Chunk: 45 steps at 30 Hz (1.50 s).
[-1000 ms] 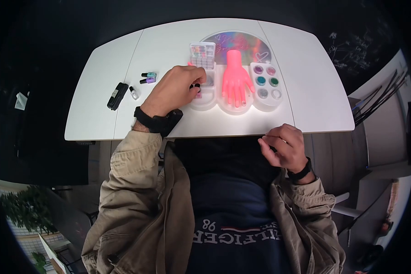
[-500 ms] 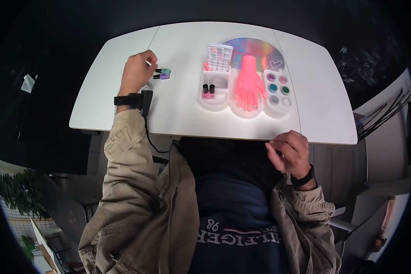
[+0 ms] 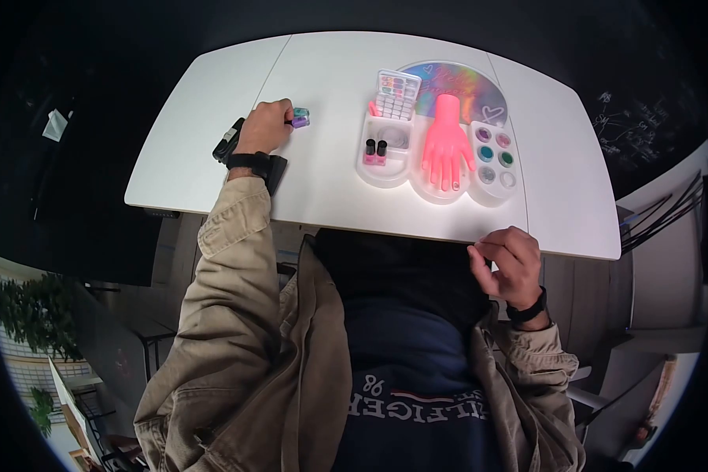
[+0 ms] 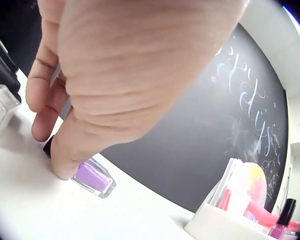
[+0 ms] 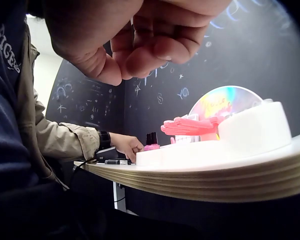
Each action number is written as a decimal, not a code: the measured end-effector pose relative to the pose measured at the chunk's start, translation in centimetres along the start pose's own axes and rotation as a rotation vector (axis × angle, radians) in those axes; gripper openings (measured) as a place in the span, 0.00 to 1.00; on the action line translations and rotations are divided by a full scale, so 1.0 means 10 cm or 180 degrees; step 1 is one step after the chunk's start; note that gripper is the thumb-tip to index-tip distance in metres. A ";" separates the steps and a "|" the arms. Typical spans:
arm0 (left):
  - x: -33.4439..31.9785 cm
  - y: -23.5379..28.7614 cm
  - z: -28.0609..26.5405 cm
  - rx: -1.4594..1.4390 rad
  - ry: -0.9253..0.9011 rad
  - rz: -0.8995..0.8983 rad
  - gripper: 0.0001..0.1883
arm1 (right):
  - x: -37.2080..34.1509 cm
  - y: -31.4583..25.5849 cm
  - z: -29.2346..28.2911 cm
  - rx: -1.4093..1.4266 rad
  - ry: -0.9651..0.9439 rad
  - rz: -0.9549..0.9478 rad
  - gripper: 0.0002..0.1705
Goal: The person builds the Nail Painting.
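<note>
My left hand is at the left of the white table, its thumb and fingers pinching a purple nail polish bottle around its black cap. The bottle lies on its side, glass end toward the tray. A teal nail polish bottle lies beside it. In the left wrist view, a clear bottle is behind my fingers. Two pink polish bottles with black caps stand in the left part of a white tray. At the table's front edge, my right hand rests with loosely curled fingers, holding nothing.
A pink model hand lies on the tray's middle, with glitter pots to its right. Behind stands a shiny round panel and, at left, a raised case of small pieces. A black object lies beside my left wrist.
My left hand has left the pink bottles in the tray, swung to the far left, then come back rightward onto the purple bottle. The right hand stays at the table edge.
</note>
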State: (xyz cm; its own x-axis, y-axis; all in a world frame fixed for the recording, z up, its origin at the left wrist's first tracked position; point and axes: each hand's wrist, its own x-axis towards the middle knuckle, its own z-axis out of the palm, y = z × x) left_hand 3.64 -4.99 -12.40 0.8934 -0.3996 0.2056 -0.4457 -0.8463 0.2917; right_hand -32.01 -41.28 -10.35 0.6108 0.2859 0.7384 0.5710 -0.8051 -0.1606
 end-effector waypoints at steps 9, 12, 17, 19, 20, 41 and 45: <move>-0.10 0.63 -0.60 -0.0862 0.0525 0.0788 0.12 | 0.01 0.00 0.01 0.0005 0.0027 -0.0015 0.12; -0.24 0.99 -0.78 -0.1480 0.0577 0.1371 0.12 | 0.02 0.00 0.00 -0.0013 0.0008 -0.0016 0.12; -0.38 1.43 -0.78 -0.1767 0.0401 0.2132 0.13 | 0.02 0.00 0.00 0.0008 0.0020 0.0002 0.12; -0.42 1.53 -0.64 -0.1777 0.0284 0.2216 0.14 | 0.00 -0.01 0.00 0.0002 0.0030 -0.0003 0.11; -0.44 1.58 -0.58 -0.1779 0.0258 0.2331 0.16 | 0.00 -0.01 -0.01 0.0008 0.0031 0.0002 0.11; -0.40 1.61 -0.16 -0.0619 -0.0327 0.2288 0.21 | 0.01 0.00 0.00 0.0029 0.0002 0.0045 0.12; -0.33 1.45 -0.27 -0.0992 0.0163 0.2623 0.23 | 0.00 0.01 0.00 0.0036 0.0028 0.0024 0.12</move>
State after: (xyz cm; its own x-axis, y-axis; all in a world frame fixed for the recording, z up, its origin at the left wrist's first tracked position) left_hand -5.90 -14.95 -6.34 0.2805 -0.8179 0.5024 -0.9491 -0.1583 0.2722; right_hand -31.97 -41.33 -10.34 0.6104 0.2753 0.7427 0.5726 -0.8012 -0.1736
